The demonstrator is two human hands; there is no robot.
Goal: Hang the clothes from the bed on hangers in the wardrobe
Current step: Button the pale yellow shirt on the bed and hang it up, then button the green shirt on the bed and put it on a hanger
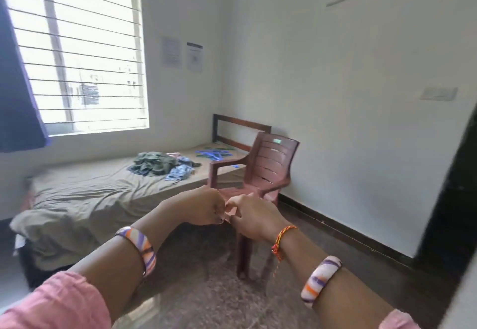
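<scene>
A heap of clothes (161, 165) lies on the bed (85, 192), toward its far end: dark green garments bunched together, with a blue patterned piece on the heap's right edge and a bit of pink behind it. Beyond the heap, near the dark headboard (240, 127), a scatter of blue and green hangers (215, 153) rests on the sheet, apart from the clothes. The sheet is grey-green and rumpled, hanging over the near corner of the mattress.

Both hands are held out in front of the person, well short of the bed and clear of the clothes. The left hand (201, 206) and the right hand (254, 219) meet fingertip to fingertip, each with its fingers curled in tight, pinching between them a small pinkish thing (230, 211) that is too blurred to identify. Neither hand touches a garment or a hanger.

Each forearm carries a striped bangle in white, orange and purple; the right wrist also has a red-and-yellow thread tied round it. Pink sleeves show at the bottom edge.

A maroon plastic chair (260, 174) stands just beside the bed, directly behind the hands. To the left, a barred window (77, 52) with a dark blue curtain (18, 96); two paper notices (182, 54) hang on the wall beside it.
</scene>
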